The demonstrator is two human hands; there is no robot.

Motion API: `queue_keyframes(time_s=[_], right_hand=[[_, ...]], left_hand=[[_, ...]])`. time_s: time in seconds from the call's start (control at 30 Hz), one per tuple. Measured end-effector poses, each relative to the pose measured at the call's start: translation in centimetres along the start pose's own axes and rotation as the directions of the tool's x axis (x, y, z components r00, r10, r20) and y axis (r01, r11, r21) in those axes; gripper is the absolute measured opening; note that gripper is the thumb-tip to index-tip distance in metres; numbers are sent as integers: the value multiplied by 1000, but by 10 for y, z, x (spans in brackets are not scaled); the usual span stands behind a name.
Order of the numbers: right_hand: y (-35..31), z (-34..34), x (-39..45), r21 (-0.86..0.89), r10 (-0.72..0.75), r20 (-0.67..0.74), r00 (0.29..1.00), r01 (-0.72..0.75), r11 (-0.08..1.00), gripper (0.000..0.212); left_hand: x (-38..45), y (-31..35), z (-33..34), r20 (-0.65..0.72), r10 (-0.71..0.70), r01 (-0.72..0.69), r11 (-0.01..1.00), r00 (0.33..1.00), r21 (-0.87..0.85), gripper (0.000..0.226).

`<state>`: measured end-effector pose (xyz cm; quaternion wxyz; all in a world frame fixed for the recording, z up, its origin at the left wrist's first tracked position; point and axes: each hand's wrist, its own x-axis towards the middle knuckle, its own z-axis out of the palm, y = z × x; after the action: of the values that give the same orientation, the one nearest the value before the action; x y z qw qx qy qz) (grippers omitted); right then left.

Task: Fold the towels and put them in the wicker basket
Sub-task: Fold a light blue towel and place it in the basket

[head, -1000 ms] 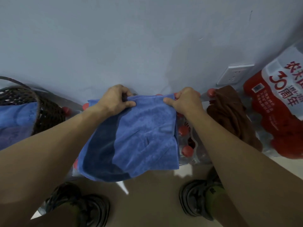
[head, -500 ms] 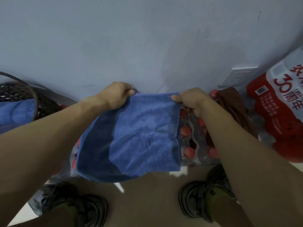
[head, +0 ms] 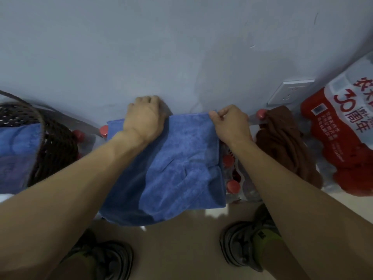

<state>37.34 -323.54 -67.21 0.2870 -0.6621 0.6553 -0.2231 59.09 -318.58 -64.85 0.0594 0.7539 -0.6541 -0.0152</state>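
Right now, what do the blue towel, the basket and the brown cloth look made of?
Blue towel: soft matte terry or microfibre, by its fuzzy nap and limp creases. Basket: dark woven wicker or rattan, with open lattice gaps and a twisted rim. Brown cloth: limp matte fabric hanging in folds, probably another towel.

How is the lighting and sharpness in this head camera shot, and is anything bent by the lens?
Head view: dim, flat, bluish light with no glare; the wall is evenly grey. Wide-angle bending curves the wall base and stretches both forearms toward the corners. The blue towel held by the left hand and right hand looks soft, with little weave detail; the shoes sit in shadow.
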Motion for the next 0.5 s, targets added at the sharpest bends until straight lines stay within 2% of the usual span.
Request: queue_keyframes(time_s=[0.03, 0.1, 0.17, 0.27, 0.33, 0.43, 0.5], right_hand=[[-1, -3, -1, 29, 0, -7, 1000, 0, 1000, 42], [-1, -10, -4, 68, -7, 31, 1000, 5, 998, 41], [1, -15, -9, 107, -4, 66, 998, -4, 994, 43], [9, -22, -33, 152, 41, 13, 999, -43, 987, 30], [14, -29, -55, 118, 44, 8, 999, -45, 992, 18], [21, -36, -91, 40, 85, 167, 982, -93, 995, 20], [23, -38, -117, 20, 98, 236, 967, -105, 994, 28]], left_hand=[[-8, 12, 1, -45, 80, -83, 994, 996, -74, 31], [-21, 36, 3, -57, 310, -314, 911, 949, -268, 32], [-27, 55, 9, 8, 432, -396, 833, 902, -386, 35], [-24, 68, 19, 134, 426, -363, 869, 895, -336, 44], [-22, 69, 22, 149, 423, -369, 883, 894, -290, 46], [-18, 67, 22, 176, 420, -368, 891, 890, -265, 49], [-18, 68, 23, 206, 424, -371, 894, 882, -251, 49]])
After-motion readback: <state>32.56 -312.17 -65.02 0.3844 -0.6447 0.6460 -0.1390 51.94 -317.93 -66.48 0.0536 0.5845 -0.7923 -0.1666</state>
